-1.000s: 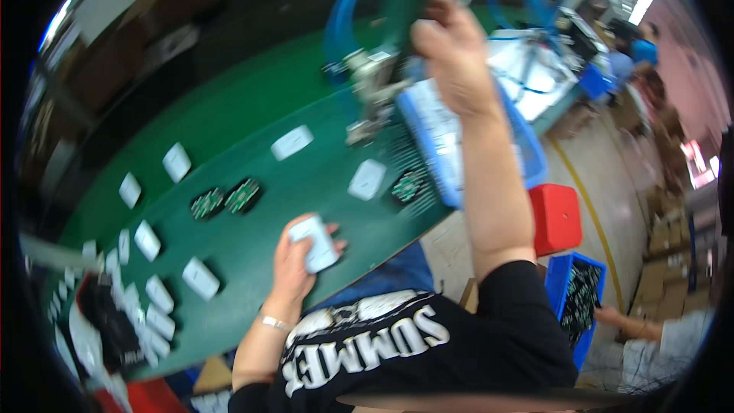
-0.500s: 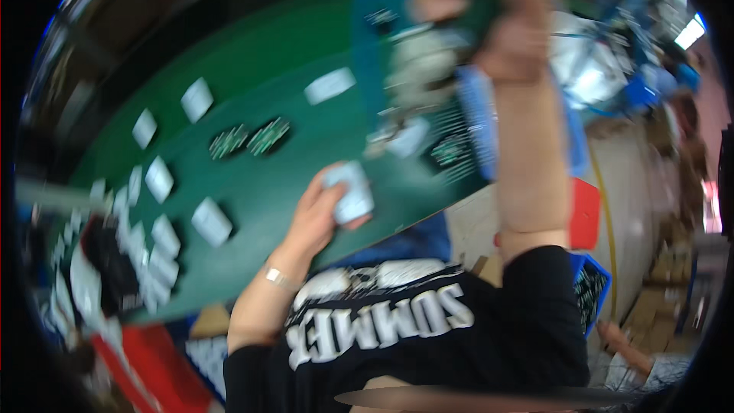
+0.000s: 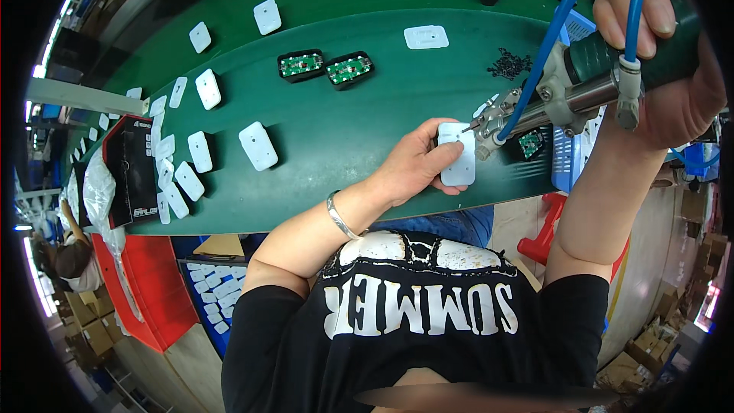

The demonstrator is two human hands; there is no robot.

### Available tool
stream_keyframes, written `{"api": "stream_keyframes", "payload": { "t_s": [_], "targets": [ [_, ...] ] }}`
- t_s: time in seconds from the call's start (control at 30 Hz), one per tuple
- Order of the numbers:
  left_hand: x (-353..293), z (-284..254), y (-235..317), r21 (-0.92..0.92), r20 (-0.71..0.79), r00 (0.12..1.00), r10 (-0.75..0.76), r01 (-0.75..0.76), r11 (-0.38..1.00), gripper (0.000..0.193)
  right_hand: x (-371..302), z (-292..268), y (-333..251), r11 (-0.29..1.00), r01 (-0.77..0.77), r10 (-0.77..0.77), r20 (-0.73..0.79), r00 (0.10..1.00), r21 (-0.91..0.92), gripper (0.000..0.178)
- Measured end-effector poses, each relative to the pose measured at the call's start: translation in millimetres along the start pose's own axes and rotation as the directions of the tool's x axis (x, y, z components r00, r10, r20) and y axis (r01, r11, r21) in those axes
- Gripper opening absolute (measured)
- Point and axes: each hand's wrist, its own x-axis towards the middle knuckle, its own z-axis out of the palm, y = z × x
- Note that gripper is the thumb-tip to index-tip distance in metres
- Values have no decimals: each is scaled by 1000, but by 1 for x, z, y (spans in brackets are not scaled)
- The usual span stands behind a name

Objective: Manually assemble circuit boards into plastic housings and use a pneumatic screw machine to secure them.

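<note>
My left hand [image 3: 417, 162] is closed round a small white plastic case [image 3: 457, 162] near the table's front edge, thumb on its top face. In my right hand [image 3: 679, 111] is an air screwdriver [image 3: 566, 103] with a metal barrel, its fingers wrapped round the dark green grip. Two blue air hoses [image 3: 544, 53] run up from the tool. The slanted tip meets the upper part of the white case, at or just over a hole there. Behind the tool's head, a green circuit board [image 3: 529, 144] is partly hidden.
On the green table [image 3: 336, 153] lie several white cases [image 3: 258, 145], two black shells with circuit boards [image 3: 349, 69] and a pile of small black screws [image 3: 510, 65]. A blue basket [image 3: 564, 160] stands at right, a black box [image 3: 134, 172] at left. Below are a red bin [image 3: 149, 291] and red stool [image 3: 535, 248].
My right hand has come down and to the right with the screwdriver, whose tip is now at the white case. The view has shifted; my left hand still holds the case.
</note>
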Motion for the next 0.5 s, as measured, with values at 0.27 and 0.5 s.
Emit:
{"api": "stream_keyframes", "payload": {
  "t_s": [0.27, 0.5],
  "targets": [
    [-1, 4, 6, -47, 2, 1000, 27, -26, 999, 35, -5, -7, -4, 999, 16, -16, 14, 1000, -29, 41],
    [1, 8, 17, 6, -61, 998, 5, -5, 1000, 33, -8, -3, -1, 999, 29, -28, 30, 999, -45, 43]
  ]
}}
